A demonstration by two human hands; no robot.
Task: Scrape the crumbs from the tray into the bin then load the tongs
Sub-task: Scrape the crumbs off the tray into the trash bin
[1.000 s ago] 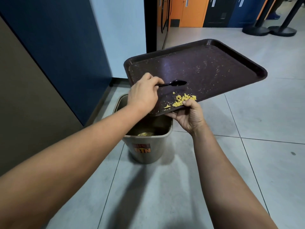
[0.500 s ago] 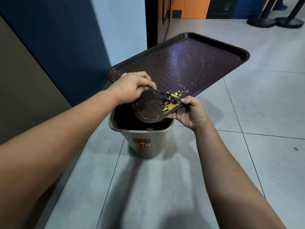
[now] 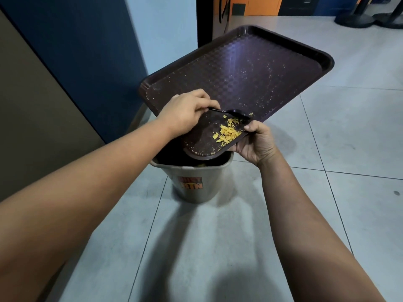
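Fingers (image 3: 250,128) hold tilted tray (image 3: 250,68) over bin (image 3: 196,182) beside wall (image 3: 76,51).

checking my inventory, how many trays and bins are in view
2: one tray, gripped at its near edge by the right hand and tilted over the one bin on the floor below it.

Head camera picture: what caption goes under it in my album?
Left hand scrapes yellow crumbs with a black spoon off a tilted brown plastic tray over a grey bin.

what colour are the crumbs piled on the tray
Yellow. The crumbs sit near the lower corner of the dark brown tray, clearest in the head view.
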